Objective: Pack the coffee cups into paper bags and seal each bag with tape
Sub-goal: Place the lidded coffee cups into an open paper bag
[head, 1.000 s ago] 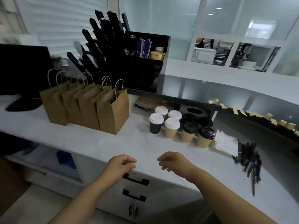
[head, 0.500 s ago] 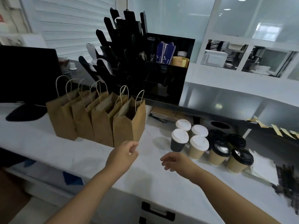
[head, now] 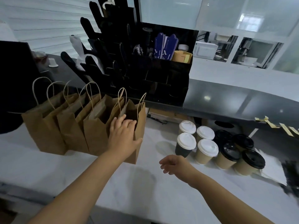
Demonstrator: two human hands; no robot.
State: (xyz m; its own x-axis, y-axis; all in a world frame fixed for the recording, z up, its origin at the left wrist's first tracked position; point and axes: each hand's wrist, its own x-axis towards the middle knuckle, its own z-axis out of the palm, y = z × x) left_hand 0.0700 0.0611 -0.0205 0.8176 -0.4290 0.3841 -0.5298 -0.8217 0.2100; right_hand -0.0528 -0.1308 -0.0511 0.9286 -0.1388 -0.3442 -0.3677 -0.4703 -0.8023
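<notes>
Several brown paper bags [head: 48,126] with twine handles stand open in a row at the left of the white counter [head: 145,188]. My left hand [head: 123,136] rests on the nearest bag [head: 141,125], fingers reaching its top rim and thumb spread on its side. My right hand [head: 175,165] hovers above the counter, loosely curled and holding nothing, just left of the coffee cups. Those cups stand in a cluster: a black one with a white lid [head: 186,143], tan ones with white lids [head: 207,149] and tan ones with black lids [head: 229,153]. Yellow tape strips [head: 275,125] hang on the dark ledge at right.
A tall black organiser rack [head: 161,75] stands behind the bags on a raised dark ledge [head: 226,101]. A dark monitor [head: 14,78] fills the left edge. Black stirrers and white napkins [head: 291,177] lie at the far right, blurred.
My left hand has moved forward from the counter's front edge onto the nearest bag. My right hand has drifted forward toward the cups. The view has moved closer to the counter.
</notes>
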